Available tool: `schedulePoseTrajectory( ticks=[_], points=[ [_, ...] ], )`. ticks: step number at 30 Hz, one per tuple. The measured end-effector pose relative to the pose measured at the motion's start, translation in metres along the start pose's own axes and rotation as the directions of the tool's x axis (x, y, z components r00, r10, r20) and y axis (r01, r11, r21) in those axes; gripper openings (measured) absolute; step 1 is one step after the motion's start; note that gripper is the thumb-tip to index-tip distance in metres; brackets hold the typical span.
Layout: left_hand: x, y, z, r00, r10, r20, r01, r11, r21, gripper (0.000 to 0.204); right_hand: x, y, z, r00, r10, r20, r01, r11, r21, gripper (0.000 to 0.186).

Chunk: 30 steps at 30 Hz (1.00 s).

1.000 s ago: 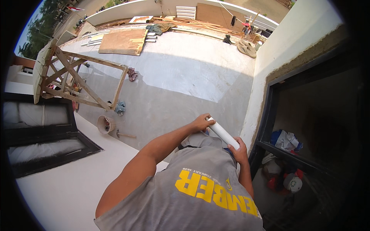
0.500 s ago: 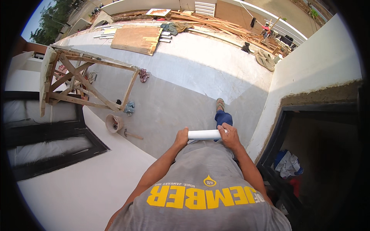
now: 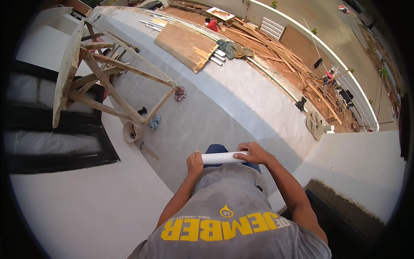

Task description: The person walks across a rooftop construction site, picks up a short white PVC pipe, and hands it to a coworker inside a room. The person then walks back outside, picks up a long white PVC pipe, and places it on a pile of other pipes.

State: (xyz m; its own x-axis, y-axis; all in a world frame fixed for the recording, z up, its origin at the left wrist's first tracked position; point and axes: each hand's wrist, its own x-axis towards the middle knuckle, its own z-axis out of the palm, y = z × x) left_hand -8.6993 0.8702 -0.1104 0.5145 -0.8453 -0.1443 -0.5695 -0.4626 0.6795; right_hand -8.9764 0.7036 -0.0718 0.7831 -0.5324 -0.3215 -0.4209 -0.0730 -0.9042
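in front of the grey shirt (image 3: 230,183), holding a white tube (image 3: 221,158) crosswise by its 2 ends, clasped in the left hand (image 3: 195,163), pinched under the thumb of the right hand (image 3: 253,152).

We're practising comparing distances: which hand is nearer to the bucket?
Left. The left hand, on the left end of the white tube, is right of and below the bucket in the picture; the right hand, on the tube's other end, is farther right.

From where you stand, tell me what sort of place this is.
Likely a building still under construction: there is a rough wooden trestle, a heap of loose planks, and dark-framed panes that look covered with plastic.
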Motion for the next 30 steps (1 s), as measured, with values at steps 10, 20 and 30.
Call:
schedulePoseTrajectory(
  ticks=[10,20,30],
  points=[
    [0.186,0.011,-0.014,0.969,-0.018,-0.247,-0.009,0.994,-0.109,0.046,0.242,-0.044,-0.065,0.894,0.073,0.441,0.125,0.906,-0.404,0.055],
    [0.435,0.029,-0.067,0.996,0.048,-0.077,-0.066,0.968,-0.241,0.047,0.418,-0.099,-0.15,0.952,0.161,0.262,-0.031,0.897,-0.441,0.045],
    [0.6,-0.106,-0.054,0.742,-0.57,0.354,0.67,0.602,-0.435,0.034,0.617,-0.035,-0.287,0.887,0.42,-0.192,-0.461,0.772,-0.438,0.063]
  ],
)
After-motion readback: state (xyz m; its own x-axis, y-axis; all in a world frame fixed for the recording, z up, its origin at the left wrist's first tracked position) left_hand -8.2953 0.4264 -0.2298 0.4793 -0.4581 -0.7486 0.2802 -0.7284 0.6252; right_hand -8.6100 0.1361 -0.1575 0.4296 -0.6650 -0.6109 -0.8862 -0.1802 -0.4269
